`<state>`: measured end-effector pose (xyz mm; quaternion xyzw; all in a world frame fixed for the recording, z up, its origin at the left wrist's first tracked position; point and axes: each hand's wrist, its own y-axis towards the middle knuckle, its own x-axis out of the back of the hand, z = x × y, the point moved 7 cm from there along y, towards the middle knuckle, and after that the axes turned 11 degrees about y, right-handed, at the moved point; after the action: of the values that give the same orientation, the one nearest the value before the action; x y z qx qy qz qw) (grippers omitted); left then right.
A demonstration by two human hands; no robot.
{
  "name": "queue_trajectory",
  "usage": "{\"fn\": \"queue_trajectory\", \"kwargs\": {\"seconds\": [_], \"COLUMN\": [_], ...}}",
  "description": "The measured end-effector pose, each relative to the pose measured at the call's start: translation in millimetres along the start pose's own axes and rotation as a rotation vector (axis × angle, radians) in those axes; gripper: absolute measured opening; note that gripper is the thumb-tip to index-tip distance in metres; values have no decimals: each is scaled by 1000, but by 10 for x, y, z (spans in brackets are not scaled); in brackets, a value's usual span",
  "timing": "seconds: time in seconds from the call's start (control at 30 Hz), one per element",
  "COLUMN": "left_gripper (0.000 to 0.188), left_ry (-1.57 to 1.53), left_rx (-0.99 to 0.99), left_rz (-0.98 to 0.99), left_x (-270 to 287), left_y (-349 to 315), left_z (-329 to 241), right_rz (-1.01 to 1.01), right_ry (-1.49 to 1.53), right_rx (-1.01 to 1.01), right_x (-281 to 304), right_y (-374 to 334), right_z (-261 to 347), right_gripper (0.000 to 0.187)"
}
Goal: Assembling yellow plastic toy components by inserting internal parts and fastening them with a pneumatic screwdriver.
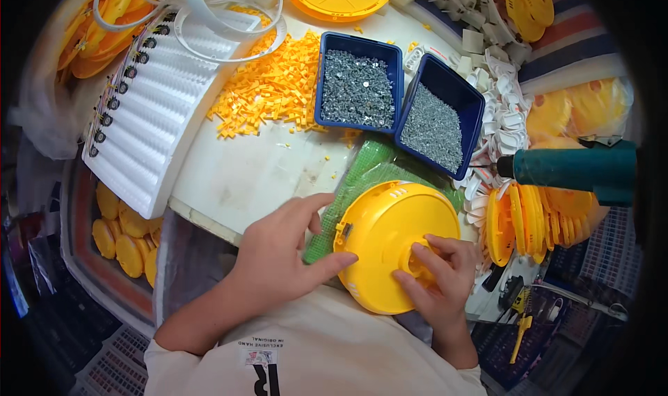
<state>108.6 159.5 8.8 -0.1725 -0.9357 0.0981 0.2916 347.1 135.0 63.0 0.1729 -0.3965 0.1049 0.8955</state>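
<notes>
A round yellow plastic housing (pixel 379 229) with a raised central hub lies at the front of the bench, partly over a green woven mat (pixel 363 166). My right hand (pixel 445 274) has its thumb and fingers closed about the hub. At the housing's left rim is my left hand (pixel 282 243), its fingers spread and its thumb tip at the edge; whether it touches cannot be made out. A small dark part (pixel 346 233) shows on that rim. The housing's underside is hidden.
Two blue bins, one with shiny screws (pixel 356 83) and one with smaller grey screws (pixel 431 128), stand beyond the housing. A teal power screwdriver (pixel 574 168) juts in from the right. Loose yellow pieces (pixel 271 83), a white foam tray (pixel 156 97) and stacked yellow discs (pixel 518 222) lie around.
</notes>
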Motion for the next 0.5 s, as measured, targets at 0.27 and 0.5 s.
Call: {"fn": "queue_trajectory", "kwargs": {"seconds": [0.27,0.5], "left_gripper": [64,55], "left_ry": [103,139], "left_rx": [-217,-220], "left_rz": [-155,-144], "left_x": [-190,-253], "left_y": [145,242], "left_z": [-72,-79], "right_rz": [115,99], "right_ry": [-96,-71], "right_rx": [32,92], "right_x": [-131,-216], "right_y": [78,60], "right_z": [43,-88], "right_gripper": [44,45]}}
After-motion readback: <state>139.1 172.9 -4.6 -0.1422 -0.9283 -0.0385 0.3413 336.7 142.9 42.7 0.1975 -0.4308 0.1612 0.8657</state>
